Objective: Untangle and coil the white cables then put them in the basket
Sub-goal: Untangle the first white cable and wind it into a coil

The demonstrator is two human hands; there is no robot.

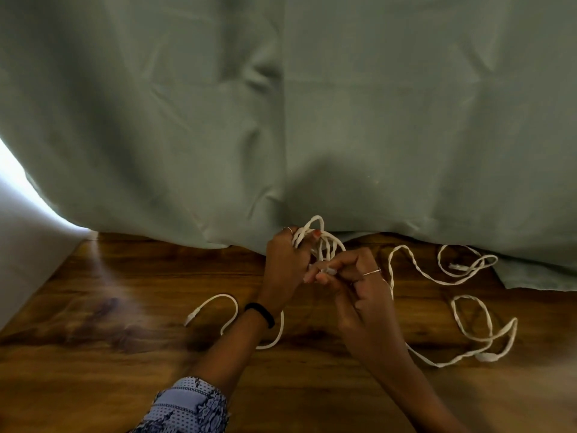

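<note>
Both my left hand (pixel 285 260) and right hand (pixel 359 278) grip white cables (pixel 321 242), fingers curled; wooden table (pixel 109 307) below, green cloth (pixel 281 104) at twelve o'clock.

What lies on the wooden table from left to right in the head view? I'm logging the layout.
Loose cable end → left hand gripping the coiled loops → right hand pinching a connector → tangled white cable.
</note>
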